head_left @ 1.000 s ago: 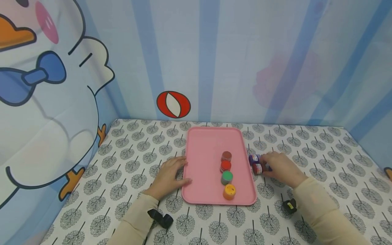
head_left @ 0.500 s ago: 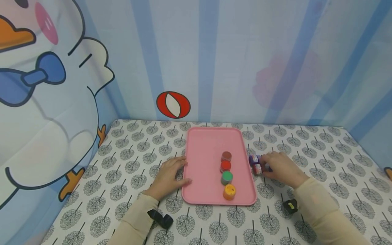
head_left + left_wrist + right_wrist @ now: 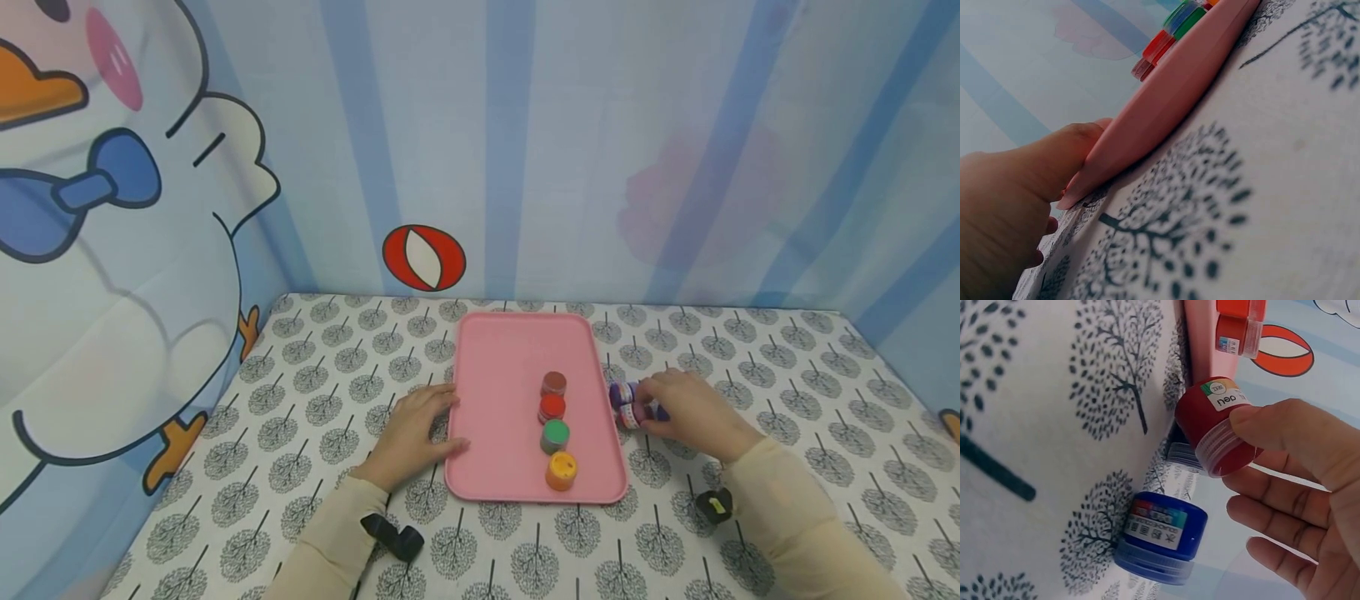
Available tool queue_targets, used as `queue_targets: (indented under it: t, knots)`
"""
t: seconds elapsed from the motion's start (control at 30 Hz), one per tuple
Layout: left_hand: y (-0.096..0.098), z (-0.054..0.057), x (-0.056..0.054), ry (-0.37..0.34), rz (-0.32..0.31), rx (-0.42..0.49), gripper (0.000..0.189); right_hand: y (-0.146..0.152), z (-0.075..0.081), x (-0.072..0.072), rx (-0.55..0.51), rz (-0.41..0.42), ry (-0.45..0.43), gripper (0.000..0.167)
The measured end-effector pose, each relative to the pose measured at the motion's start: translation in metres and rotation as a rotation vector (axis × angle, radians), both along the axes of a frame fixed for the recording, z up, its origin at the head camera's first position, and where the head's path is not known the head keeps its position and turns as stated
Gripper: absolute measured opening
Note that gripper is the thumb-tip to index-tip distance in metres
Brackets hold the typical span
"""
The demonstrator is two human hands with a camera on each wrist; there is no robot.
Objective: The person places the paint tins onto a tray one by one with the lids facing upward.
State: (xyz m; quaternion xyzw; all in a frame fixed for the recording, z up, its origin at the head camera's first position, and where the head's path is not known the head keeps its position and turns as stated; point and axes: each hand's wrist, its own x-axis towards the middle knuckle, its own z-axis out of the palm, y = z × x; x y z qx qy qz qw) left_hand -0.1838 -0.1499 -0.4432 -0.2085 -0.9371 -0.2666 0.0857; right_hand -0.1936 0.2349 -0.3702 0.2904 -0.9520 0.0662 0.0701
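My right hand (image 3: 686, 412) pinches a dark red paint jar (image 3: 1210, 415) between thumb and fingers, just outside the right edge of the pink tray (image 3: 498, 358). The jar is tilted, its clear lid pointing to the lower right in the right wrist view. Close by are a purple jar (image 3: 621, 393) and a blue paint jar (image 3: 1163, 534) with a white label. The blue one is mostly hidden by my hand in the head view. My left hand (image 3: 411, 433) rests at the tray's left rim, thumb over the edge.
Inside the tray, a brown jar (image 3: 553, 384), a red jar (image 3: 552, 408), a green jar (image 3: 555, 435) and an orange-yellow jar (image 3: 561, 471) form a row. Black wrist devices sit by both sleeves. A tree-patterned cloth (image 3: 300, 417) covers the table; a printed curtain (image 3: 570, 150) stands behind.
The dark red jar has turned slightly in my right hand, showing more white label in the head view. The right hand has barely shifted; my left hand and the tray stay put.
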Motion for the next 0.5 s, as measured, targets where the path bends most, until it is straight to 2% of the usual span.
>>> queue_targets:
  t: [0.17,0.5]
  knots:
    - [0.000,0.000,0.000,-0.001,-0.004,0.008,0.064,-0.001,0.003,0.002,-0.011,0.016,0.011,0.021]
    - [0.000,0.000,0.000,0.007,-0.004,0.008,0.063,-0.007,0.007,0.012,-0.041,-0.010,-0.044,0.020]
